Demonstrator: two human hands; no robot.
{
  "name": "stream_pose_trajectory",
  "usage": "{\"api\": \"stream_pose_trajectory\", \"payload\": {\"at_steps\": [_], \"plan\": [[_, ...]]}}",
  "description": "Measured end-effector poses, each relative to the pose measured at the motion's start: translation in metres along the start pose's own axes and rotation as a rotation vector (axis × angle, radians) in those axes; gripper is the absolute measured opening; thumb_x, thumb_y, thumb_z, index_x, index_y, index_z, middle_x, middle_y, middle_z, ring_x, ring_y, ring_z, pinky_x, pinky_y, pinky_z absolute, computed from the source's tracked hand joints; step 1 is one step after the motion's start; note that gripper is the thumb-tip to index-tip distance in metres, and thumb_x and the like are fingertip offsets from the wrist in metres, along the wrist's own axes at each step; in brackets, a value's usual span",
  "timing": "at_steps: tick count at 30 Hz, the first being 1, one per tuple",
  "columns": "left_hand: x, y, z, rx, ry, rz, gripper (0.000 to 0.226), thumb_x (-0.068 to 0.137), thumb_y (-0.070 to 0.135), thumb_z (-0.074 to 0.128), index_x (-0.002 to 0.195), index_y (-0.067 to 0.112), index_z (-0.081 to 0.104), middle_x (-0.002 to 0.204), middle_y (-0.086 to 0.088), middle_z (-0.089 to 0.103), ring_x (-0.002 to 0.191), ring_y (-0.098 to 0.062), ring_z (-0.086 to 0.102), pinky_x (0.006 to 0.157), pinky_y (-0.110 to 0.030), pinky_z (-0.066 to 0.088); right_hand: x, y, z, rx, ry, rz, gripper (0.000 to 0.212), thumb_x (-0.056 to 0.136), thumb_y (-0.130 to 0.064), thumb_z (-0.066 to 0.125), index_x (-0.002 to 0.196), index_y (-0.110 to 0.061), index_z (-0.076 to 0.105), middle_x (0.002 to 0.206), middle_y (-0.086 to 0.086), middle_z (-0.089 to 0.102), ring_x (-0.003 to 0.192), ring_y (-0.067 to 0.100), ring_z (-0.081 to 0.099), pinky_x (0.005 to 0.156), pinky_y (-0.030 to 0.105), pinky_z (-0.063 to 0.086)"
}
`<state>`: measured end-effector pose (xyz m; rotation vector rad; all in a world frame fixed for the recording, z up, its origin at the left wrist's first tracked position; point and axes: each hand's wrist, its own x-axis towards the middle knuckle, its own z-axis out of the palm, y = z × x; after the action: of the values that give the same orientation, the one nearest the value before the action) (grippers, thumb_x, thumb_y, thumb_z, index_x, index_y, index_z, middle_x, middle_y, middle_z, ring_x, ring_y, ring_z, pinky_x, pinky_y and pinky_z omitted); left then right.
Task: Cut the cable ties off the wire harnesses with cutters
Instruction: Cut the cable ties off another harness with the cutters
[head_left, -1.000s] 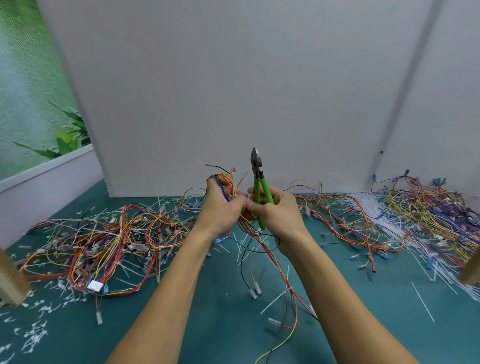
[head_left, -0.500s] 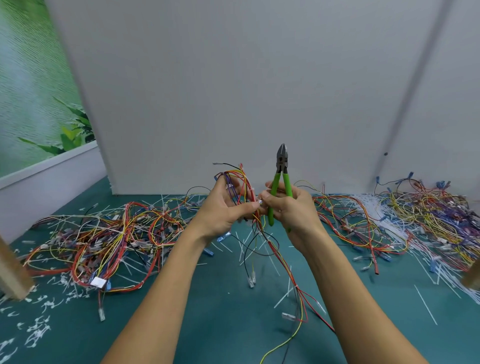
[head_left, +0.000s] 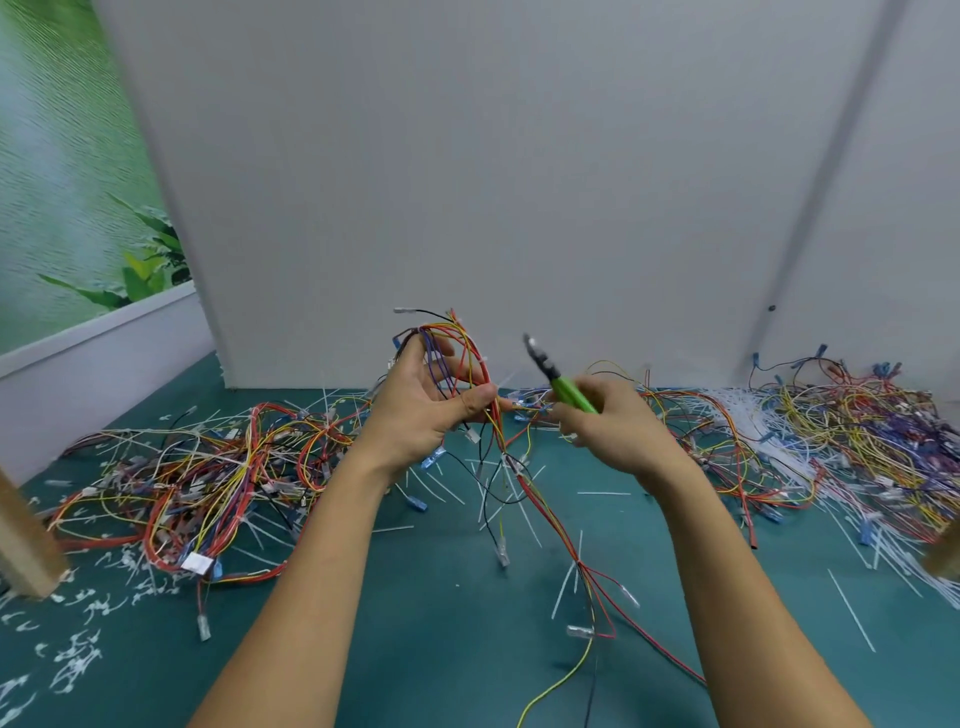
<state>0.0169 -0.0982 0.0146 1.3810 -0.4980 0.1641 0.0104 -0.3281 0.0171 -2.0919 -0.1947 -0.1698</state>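
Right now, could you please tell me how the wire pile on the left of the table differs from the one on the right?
The left pile is mostly red, orange and yellow; the right pile adds much purple and blue. The left pile has short white scraps lying before it; the right pile has long white ties lying against it. Both are loose tangles on the green table.

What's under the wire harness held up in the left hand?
Teal table mat with loose white cable-tie offcuts; the multicoloured wire harness dangles leads onto it. The left hand covers the gripped section.
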Motion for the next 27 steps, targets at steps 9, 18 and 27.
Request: {"api": "stream_pose_trajectory", "payload": {"at_steps": [9, 18, 27], "plan": [[-0.002, 0.006, -0.006, 0.009, 0.051, -0.013, 0.044, 0.077, 0.014, 0.079, 0.105, 0.018, 0.046, 0.098, -0.011, 0.069, 0.085, -0.045, 0.073, 0.073, -0.043, 0.061, -0.013, -0.002, -0.015, 0.022, -0.486, 0.046, 0.015, 0.098, -0.004, 0.062, 0.109, -0.006, 0.072, 0.09, 0.004, 0.075, 0.08, 0.013, 0.069, 0.079, 0.035, 0.062], [-0.005, 0.012, -0.002, -0.003, 0.066, -0.004, 0.043, 0.08, 0.009, 0.075, 0.11, 0.012, 0.044, 0.096, -0.011, 0.069, 0.084, -0.044, 0.073, 0.069, -0.037, 0.061, -0.012, -0.004, -0.01, 0.054, -0.497, 0.018, 0.017, 0.101, -0.01, 0.059, 0.111, -0.004, 0.072, 0.091, 0.004, 0.075, 0.083, 0.015, 0.07, 0.079, 0.036, 0.062], [-0.005, 0.015, -0.004, 0.029, 0.084, -0.004, 0.04, 0.086, 0.003, 0.071, 0.116, 0.006, 0.044, 0.104, -0.02, 0.066, 0.084, -0.042, 0.074, 0.066, -0.033, 0.06, -0.012, -0.006, -0.006, 0.094, -0.507, 0.033, 0.018, 0.103, -0.015, 0.06, 0.112, -0.005, 0.072, 0.095, 0.007, 0.074, 0.085, 0.016, 0.069, 0.078, 0.034, 0.061]]}}
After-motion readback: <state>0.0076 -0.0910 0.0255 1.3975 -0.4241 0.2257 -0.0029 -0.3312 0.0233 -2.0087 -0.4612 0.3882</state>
